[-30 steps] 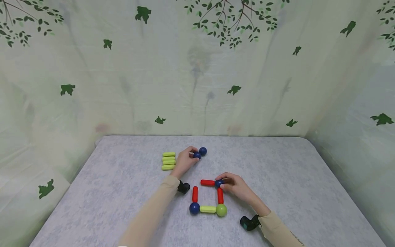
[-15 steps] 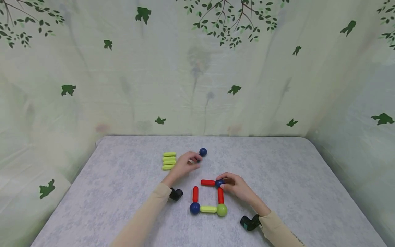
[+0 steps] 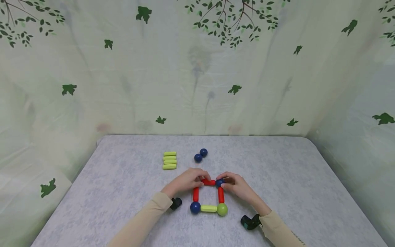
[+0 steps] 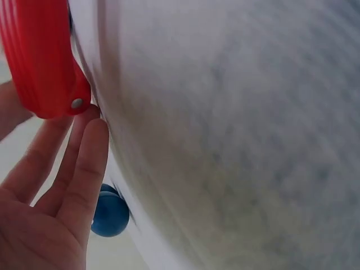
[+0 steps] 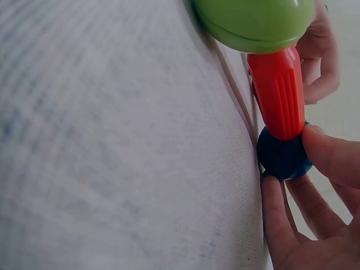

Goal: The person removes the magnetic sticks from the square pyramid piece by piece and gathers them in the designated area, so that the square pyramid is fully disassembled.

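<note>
Head view: no containers, all pieces lie loose on the grey table (image 3: 123, 192). The right hand (image 3: 237, 187) pinches the blue corner ball (image 3: 219, 183) where the top red rod (image 3: 208, 182) meets the right red rod (image 3: 220, 195). The left hand (image 3: 188, 180) covers the top rod's left end above the left red rod (image 3: 195, 194); grip unclear. Left wrist view: fingers (image 4: 84, 163) fairly straight just under a red rod (image 4: 39, 56), a blue ball (image 4: 109, 212) behind. Right wrist view: fingertips (image 5: 332, 154) close on the blue corner ball (image 5: 284, 157), with the green ball (image 5: 253, 22) at the rod's other end.
</note>
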Demonstrator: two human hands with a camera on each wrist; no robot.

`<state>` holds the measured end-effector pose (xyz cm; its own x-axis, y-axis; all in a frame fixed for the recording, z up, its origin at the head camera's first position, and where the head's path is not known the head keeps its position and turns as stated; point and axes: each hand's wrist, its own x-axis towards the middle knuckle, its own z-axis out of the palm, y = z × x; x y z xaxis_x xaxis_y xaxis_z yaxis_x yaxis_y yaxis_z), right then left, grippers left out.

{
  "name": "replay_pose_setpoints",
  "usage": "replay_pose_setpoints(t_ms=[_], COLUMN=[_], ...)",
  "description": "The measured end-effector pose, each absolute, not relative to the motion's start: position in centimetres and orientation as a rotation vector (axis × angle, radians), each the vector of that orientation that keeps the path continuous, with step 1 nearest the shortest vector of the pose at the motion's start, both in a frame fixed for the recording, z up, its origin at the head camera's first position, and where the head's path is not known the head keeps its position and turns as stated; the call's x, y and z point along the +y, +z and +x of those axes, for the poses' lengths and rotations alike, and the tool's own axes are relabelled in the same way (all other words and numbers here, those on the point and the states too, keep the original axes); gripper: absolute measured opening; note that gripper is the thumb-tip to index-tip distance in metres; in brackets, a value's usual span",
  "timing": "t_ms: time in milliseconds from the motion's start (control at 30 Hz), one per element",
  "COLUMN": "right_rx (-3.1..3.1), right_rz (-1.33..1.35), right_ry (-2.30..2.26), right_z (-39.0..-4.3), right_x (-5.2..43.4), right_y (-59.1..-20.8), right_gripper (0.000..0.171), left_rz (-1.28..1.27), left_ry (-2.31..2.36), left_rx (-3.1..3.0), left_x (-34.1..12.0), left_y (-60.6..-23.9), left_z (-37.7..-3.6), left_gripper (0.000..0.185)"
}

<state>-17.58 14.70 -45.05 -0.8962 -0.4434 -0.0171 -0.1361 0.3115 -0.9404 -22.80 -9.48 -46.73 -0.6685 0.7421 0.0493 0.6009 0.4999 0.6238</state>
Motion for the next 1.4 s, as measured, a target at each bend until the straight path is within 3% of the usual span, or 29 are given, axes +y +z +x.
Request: replay_pose_setpoints(t_ms=[700,967,1200,1400], right_rx=[2.362,2.36,2.359,2.367], right_rz=[-0.49,-0.511,-0.5,-0.502], right_ry=[-1.58,-1.576,-1.593,-1.586], right_z=[-19.2,-18.7,-19.1,-19.1], right_x=[14.9,14.8,15.1,15.1], right_y=[-48.5,-47.5,-48.4,-48.5], right_gripper=[0.022,0.022,0.023,0.023], left_rz=[1.113,0.908,0.673,0.61], left_ry=[0.824,1.202,1.206,1.096], left_rx=[2.728,2.765,2.919,2.971], left_x=[-9.6,-14.1,-19.2,-20.7], left_y=[-46.4,-46.1,-46.3,-46.8], left_z=[-22.0,-22.2,-22.1,-22.4], left_gripper=[0.017,0.023,0.021,0.021])
